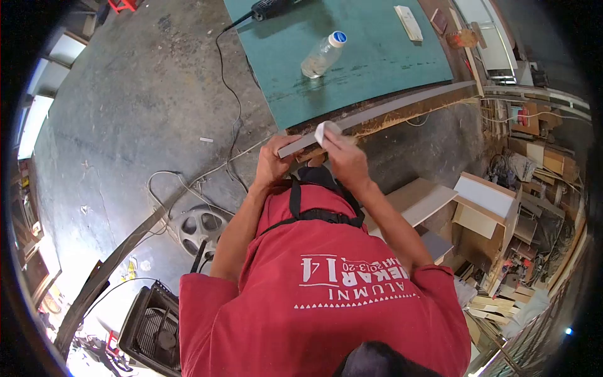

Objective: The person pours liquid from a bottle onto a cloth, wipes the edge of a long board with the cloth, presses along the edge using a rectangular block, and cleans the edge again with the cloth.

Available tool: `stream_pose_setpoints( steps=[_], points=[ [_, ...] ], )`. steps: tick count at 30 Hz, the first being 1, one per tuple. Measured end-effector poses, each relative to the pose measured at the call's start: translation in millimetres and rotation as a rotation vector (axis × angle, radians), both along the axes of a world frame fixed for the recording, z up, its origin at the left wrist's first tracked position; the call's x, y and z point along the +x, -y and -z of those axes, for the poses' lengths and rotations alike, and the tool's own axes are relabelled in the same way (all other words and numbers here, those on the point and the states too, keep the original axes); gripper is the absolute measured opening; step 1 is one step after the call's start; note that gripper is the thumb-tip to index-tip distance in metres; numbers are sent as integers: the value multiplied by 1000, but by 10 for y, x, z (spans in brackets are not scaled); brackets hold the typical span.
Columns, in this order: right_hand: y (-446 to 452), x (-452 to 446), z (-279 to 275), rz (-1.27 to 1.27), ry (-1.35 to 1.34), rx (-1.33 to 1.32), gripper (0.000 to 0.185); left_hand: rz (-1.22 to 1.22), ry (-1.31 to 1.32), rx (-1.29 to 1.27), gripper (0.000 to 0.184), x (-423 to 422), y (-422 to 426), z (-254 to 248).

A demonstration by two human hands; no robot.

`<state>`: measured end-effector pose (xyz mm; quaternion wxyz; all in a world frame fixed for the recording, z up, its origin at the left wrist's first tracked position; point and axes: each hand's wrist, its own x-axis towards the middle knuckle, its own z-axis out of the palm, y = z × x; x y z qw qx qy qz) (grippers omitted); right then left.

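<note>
A long narrow board with a grey face (396, 110) lies along the near edge of the green-topped table (282, 81). My left hand (274, 161) is closed around its left end, with the fingers partly hidden behind it. Pinched in my right hand (347, 164) is a small white folded piece (326, 132), cloth or paper; I cannot tell which. It is pressed against the grey face a short way right of my left hand. On the table beyond stands a clear plastic bottle (321, 58) with a blue and white cap.
A black corded power tool (271, 9) lies at the table's far left, its cable (233, 94) trailing onto the floor. A white block (408, 24) sits at the far right. Wooden boxes (483, 201) and scrap wood are at my right; a black fan-like unit (154, 330) is behind left.
</note>
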<state>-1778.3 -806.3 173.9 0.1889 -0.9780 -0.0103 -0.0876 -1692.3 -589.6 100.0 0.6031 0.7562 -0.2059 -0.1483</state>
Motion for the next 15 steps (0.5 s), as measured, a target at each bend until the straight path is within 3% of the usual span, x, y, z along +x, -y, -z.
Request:
stream_pose_setpoints(
  steps=[3, 5, 11, 13, 15],
  points=[
    [147, 25, -94, -55, 3, -9, 38, 13, -46, 9, 33, 2, -8, -16],
    [369, 16, -103, 148, 32, -98, 39, 21, -17, 15, 33, -7, -19, -22],
    [-186, 71, -1, -143, 174, -12, 46, 41, 93, 3, 34, 1, 1, 57],
    [74, -28, -49, -43, -49, -124, 50, 37, 92, 30, 34, 6, -6, 48],
    [339, -34, 168, 69, 91, -135, 51, 16, 127, -36, 35, -12, 8, 62]
  ],
)
